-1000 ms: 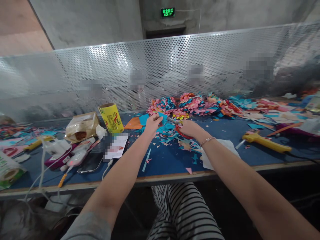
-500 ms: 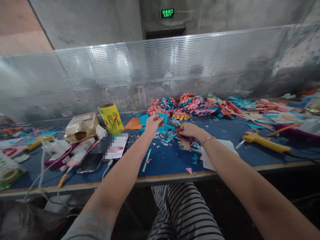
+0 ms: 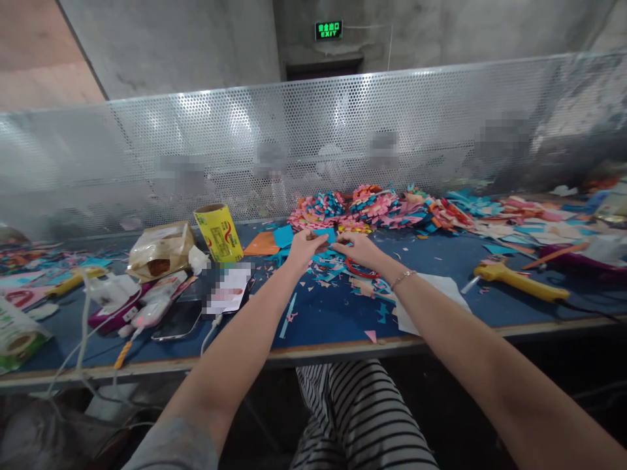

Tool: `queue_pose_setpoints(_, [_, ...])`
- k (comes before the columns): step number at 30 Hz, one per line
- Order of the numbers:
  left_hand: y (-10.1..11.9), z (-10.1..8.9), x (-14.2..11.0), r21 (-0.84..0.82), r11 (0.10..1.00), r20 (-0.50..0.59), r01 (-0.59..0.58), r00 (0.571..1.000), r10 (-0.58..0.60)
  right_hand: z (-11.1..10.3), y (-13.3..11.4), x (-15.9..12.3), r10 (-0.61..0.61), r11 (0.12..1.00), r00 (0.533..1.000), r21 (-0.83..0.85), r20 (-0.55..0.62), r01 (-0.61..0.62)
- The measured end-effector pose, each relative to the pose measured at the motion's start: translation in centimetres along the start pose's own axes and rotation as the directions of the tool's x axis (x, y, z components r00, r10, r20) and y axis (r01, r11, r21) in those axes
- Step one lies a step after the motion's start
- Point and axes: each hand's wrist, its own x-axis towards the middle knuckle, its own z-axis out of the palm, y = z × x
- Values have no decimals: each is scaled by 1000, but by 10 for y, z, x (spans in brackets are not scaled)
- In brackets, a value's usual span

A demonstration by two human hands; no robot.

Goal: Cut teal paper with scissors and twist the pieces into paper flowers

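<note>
Fingers pinched together, my left hand (image 3: 304, 248) grips a small piece of blue paper (image 3: 324, 233) above the middle of the table. My right hand (image 3: 360, 247) meets it from the right, thumb and fingertips closed at the paper's edge. Just under the right palm shows the red handle of the scissors (image 3: 361, 269); whether they lie on the table or hang from the fingers, I cannot tell. Blue and pink paper scraps (image 3: 333, 271) are scattered beneath both hands. Beside the left hand are more blue paper (image 3: 283, 236) and an orange sheet (image 3: 261, 244).
Layered paper flowers (image 3: 369, 205) are heaped behind my hands, before a perforated metal screen (image 3: 235, 150). A yellow glue gun (image 3: 522, 281) lies at right, near white paper (image 3: 431, 300). At left are a yellow tube (image 3: 219, 234), a phone (image 3: 179, 320), a paper bag (image 3: 164, 245) and cables.
My right hand has moved left to the blue paper and no longer grips the scissors' handle in its fist. My left hand has shifted slightly right with the paper.
</note>
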Motion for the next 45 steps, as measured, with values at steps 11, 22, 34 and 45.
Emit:
queue_pose_setpoints(11, [1, 1, -2, 13, 999, 58, 30, 998, -30, -1, 2, 0, 14, 1000, 999, -4, 38, -14])
queue_pose_setpoints(22, [1, -4, -5, 191, 981, 129, 40, 990, -65, 1, 10, 2, 13, 987, 1000, 162, -9, -12])
queue_pose_setpoints(34, [-1, -4, -7, 286, 955, 96, 76, 990, -107, 9, 6, 4, 141, 965, 988, 234, -70, -121])
queue_pose_setpoints(45, [-2, 0, -11, 219, 971, 132, 95, 983, -126, 11, -7, 0, 91, 983, 990, 170, -111, -71])
